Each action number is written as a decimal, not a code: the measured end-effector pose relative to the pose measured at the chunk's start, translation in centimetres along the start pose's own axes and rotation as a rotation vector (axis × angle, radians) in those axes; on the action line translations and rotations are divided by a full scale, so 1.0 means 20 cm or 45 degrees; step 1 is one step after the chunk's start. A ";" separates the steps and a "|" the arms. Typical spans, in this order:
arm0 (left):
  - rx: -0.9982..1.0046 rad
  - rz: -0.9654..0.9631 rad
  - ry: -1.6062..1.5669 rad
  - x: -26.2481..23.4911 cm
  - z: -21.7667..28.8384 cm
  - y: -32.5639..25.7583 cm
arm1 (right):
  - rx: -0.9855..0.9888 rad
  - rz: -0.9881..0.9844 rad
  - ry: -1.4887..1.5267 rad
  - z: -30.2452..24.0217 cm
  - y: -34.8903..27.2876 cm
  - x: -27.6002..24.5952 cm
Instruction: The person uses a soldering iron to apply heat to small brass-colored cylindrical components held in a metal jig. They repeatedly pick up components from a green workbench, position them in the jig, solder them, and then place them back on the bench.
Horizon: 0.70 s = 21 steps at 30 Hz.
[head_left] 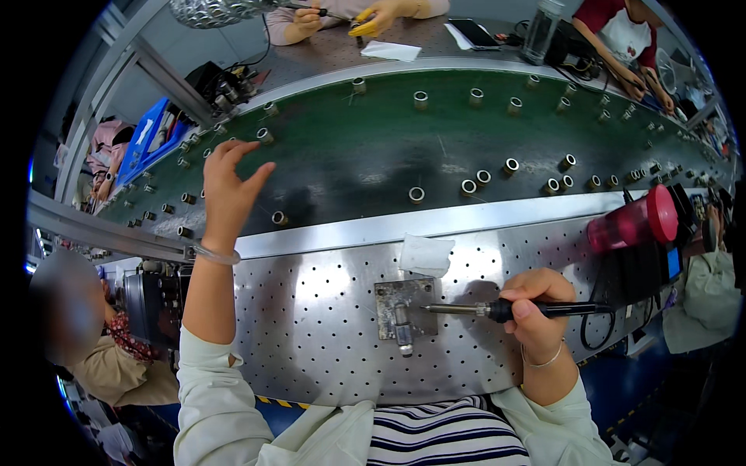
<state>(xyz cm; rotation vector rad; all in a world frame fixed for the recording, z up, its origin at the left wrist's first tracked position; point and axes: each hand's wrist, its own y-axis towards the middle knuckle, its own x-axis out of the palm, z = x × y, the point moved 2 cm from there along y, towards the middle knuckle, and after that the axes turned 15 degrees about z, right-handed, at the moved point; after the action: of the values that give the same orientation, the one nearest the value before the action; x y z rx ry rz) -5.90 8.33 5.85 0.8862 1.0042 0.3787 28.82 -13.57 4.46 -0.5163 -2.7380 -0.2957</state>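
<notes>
Left hand (225, 190) hangs over the green conveyor belt (373, 147), fingers apart, holding nothing, small metal ferrules (416, 194) nearby. On the perforated desk (326, 342) a metal fixture (404, 309) waits; right hand (536, 311), fingers clamped on the soldering iron (497, 310), points its tip there. Soldering looks not yet begun

Around the small metal fixture (404, 309), perforated steel worktop (326, 311) lies open leftward; a folded white cloth (425, 255) blocks behind, the soldering iron (497, 310) crosses right.

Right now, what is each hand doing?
Left hand: open, empty, raised over the green conveyor belt.
Right hand: closed on the black-handled soldering iron.
</notes>
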 end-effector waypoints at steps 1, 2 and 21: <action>0.060 -0.066 -0.086 0.02 0.12 0.01 | 0.007 -0.015 0.008 -0.01 0.00 0.01; 0.119 -0.129 -0.179 0.07 0.24 0.01 | 0.012 0.011 0.012 -0.01 0.00 0.00; 0.206 -0.273 -0.660 0.29 0.97 -0.09 | -0.034 0.131 0.122 -0.01 0.03 -0.06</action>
<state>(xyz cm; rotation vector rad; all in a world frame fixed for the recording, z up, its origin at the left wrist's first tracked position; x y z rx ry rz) 13.37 1.93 5.70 0.9474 0.6426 -0.1169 30.21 -13.37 4.21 -0.6309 -2.6081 -0.3233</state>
